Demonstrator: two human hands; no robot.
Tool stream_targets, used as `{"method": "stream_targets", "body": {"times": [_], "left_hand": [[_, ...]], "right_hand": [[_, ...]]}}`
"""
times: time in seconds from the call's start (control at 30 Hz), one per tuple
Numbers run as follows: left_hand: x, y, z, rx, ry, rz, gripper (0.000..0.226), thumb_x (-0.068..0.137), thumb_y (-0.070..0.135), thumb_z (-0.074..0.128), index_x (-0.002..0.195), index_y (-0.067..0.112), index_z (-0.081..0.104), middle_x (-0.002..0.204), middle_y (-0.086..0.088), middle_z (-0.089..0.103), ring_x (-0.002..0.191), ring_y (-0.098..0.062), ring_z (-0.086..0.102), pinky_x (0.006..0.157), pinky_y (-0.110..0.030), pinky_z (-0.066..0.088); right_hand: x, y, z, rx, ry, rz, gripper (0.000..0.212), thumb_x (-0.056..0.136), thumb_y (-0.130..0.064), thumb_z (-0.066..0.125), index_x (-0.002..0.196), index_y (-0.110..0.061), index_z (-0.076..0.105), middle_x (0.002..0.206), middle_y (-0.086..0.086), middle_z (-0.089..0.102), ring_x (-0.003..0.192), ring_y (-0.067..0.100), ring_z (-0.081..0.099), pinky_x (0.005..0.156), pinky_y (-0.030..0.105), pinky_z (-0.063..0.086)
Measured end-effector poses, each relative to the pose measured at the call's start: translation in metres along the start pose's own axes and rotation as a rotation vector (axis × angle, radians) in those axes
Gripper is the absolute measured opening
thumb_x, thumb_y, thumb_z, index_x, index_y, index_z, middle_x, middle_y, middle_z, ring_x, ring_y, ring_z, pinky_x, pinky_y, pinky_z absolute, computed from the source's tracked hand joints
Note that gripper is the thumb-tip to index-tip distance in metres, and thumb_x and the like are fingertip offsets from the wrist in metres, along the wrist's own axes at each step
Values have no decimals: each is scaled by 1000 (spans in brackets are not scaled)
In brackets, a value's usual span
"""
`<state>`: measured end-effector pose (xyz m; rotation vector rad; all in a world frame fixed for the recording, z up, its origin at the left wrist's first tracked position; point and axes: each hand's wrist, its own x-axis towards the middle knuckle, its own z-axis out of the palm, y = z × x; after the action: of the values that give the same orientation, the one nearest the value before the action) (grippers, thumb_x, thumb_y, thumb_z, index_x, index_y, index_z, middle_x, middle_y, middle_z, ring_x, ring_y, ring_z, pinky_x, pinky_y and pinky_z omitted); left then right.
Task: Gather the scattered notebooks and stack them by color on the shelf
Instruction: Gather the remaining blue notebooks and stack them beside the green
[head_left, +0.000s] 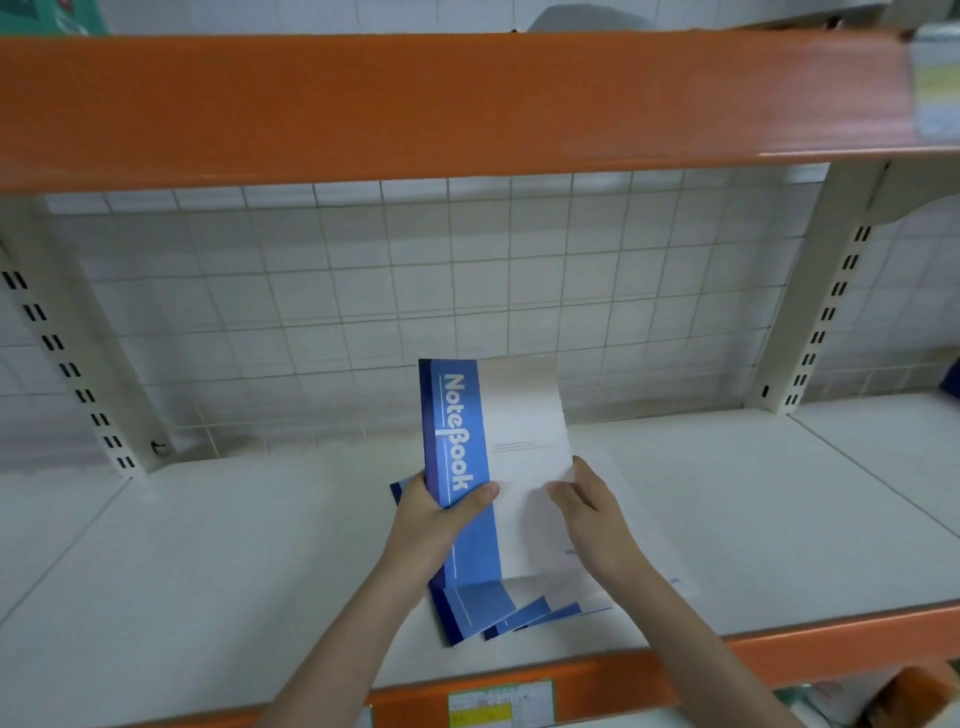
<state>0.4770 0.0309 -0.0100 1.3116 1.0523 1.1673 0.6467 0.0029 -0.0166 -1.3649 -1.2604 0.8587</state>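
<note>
A blue and white notebook (498, 431) with "NoteBook" on its blue band is held tilted above the white shelf board (208, 545). My left hand (441, 512) grips its blue spine edge, thumb across the cover. My right hand (587, 506) holds its right edge, fingers on the white part. Under it lie several more blue and white notebooks (493, 613), fanned out unevenly on the board. Their upper parts are hidden by the held notebook and my hands.
An orange beam (441, 104) of the shelf above runs across the top. A wire grid back (363, 291) and cream uprights (810, 312) bound the bay. The orange front edge (831, 639) carries a price label (501, 701). Something blue (951, 382) shows at the far right.
</note>
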Motion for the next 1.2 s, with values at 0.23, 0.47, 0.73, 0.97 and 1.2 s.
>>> {"method": "stream_targets", "body": {"times": [0.23, 0.47, 0.73, 0.97, 1.2], "left_hand": [[12, 5, 52, 119, -10, -169, 28, 100, 40, 39, 122, 26, 48, 121, 11, 55, 104, -7, 54, 89, -29, 37], [12, 16, 144, 84, -251, -175, 22, 101, 35, 40, 108, 21, 56, 98, 1, 68, 82, -15, 68, 56, -24, 50], [-19, 17, 269, 97, -517, -215, 21, 101, 32, 41, 105, 17, 55, 91, 1, 66, 73, -12, 64, 46, -19, 46], [-62, 11, 365, 123, -698, -263, 25, 102, 33, 40, 109, 15, 55, 94, -1, 67, 75, -12, 65, 43, -14, 46], [-98, 0, 454, 98, -773, -303, 26, 101, 32, 42, 113, 14, 56, 92, 0, 68, 77, -14, 66, 52, -21, 50]], "right_hand": [[-12, 0, -47, -99, 124, 285, 15, 94, -20, 37, 82, -13, 38, 83, 4, 43, 73, 18, 42, 59, 27, 33], [-45, 1, -127, -145, 443, 334, 27, 101, -26, 34, 80, -10, 39, 74, 6, 41, 67, 21, 45, 54, 27, 39], [-103, 20, -234, -152, 720, 381, 28, 98, -23, 37, 72, -15, 37, 71, 3, 37, 70, 19, 39, 62, 28, 32], [-160, 43, -317, -126, 852, 444, 27, 97, -20, 38, 71, -16, 31, 69, 1, 30, 64, 16, 30, 55, 26, 25], [-203, 64, -396, -68, 881, 465, 17, 99, -24, 37, 86, -13, 39, 83, 9, 33, 74, 18, 34, 49, 21, 27]]}}
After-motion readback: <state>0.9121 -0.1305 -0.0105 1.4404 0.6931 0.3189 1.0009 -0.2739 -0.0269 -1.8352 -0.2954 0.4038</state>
